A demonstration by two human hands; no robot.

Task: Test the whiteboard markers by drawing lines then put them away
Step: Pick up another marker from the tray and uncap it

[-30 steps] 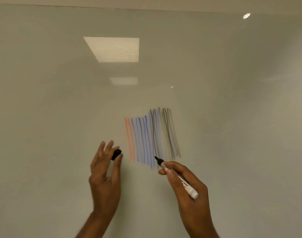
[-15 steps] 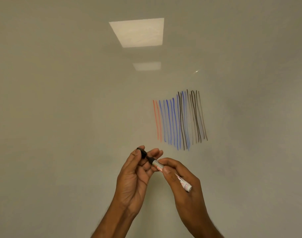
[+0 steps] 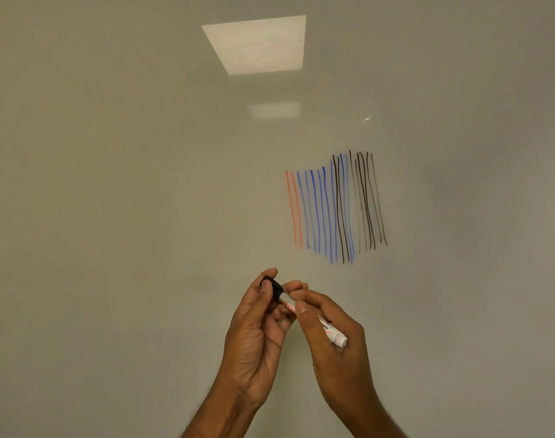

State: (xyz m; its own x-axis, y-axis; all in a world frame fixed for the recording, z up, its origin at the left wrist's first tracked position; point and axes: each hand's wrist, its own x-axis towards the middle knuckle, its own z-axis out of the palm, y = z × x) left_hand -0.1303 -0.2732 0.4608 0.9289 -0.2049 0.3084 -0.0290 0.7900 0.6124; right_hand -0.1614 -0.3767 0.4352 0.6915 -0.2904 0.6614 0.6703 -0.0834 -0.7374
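Pressing the black cap (image 3: 271, 287) home, the left hand (image 3: 257, 330) pinches it while the right hand (image 3: 330, 336) grips the marker (image 3: 328, 330) steady below the test lines (image 3: 336, 210).

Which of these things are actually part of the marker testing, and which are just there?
In the job: marker, held by the right hand; black cap, gripped by the left hand; drawn lines; whiteboard.
Just there: ceiling light reflections.

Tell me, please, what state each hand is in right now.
Left hand: closed, pinching the black cap at the tip of the marker.
Right hand: closed, gripping the marker by its barrel.
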